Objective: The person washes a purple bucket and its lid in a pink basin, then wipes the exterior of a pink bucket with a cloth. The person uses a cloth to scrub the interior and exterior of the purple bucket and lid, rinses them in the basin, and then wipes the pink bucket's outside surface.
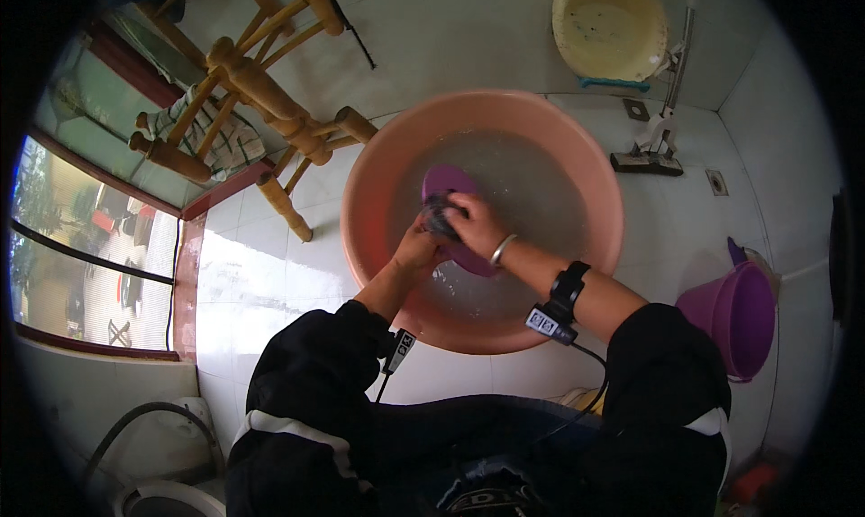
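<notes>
A dark grey bundle, crumpled, soft-looking and partly covered by fingers, lies over the middle of a purple board in a big pink basin. The bundle looks wet and nearly black in its folds; its full shape cannot be made out. The purple board is a long, smooth, rounded shape of one even colour, slanting from upper left to lower right, with a rounded far end showing beyond the hands and its lower part showing beneath the right wrist.

The right hand grips the bundle from above, fingers curled over it. The left hand is bent in against the bundle's left side; its fingers are partly hidden, so whether it grips the bundle or the board's edge cannot be told. Cloudy grey water fills the lower part of the basin around them.

A silver bangle circles the right wrist, and a black strap sits higher on that forearm. The basin stands on a pale tiled floor. Beyond its left rim is a wooden stool, turned legs outward, with a checked cloth behind it. To the right are a mop and a purple bucket; a cream basin leans further off.
</notes>
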Motion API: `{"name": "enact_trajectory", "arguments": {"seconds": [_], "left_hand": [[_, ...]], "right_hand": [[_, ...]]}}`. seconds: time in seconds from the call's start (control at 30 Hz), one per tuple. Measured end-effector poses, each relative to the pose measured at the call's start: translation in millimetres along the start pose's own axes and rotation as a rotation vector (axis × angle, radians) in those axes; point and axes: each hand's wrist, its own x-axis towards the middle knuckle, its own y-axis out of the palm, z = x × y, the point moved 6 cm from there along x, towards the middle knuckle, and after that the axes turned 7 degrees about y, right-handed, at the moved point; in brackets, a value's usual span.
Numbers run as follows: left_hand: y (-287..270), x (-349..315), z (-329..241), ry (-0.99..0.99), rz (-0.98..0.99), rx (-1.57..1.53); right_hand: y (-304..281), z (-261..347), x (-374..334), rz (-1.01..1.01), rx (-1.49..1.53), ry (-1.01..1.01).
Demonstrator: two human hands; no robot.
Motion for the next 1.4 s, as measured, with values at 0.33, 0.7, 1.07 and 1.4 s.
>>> {"name": "enact_trajectory", "arguments": {"seconds": [0.33, 0.7, 1.07, 1.4], "left_hand": [[15, -17, -49, 0.231, 0.102, -0.047], [42, -17, -24, 0.085, 0.122, 0.135], [47, -24, -53, 0.219, 0.121, 0.107], [11, 6, -56, 0.333, -0.017, 0.046]], "right_hand": [[-45, -64, 22, -0.128, -0.462, 0.264], [-23, 2, 52, -0.149, -0.284, -0.074], [-88, -101, 39, -0.097, -0.597, 0.635], [18, -50, -34, -0.001, -0.267, 0.213]]}}
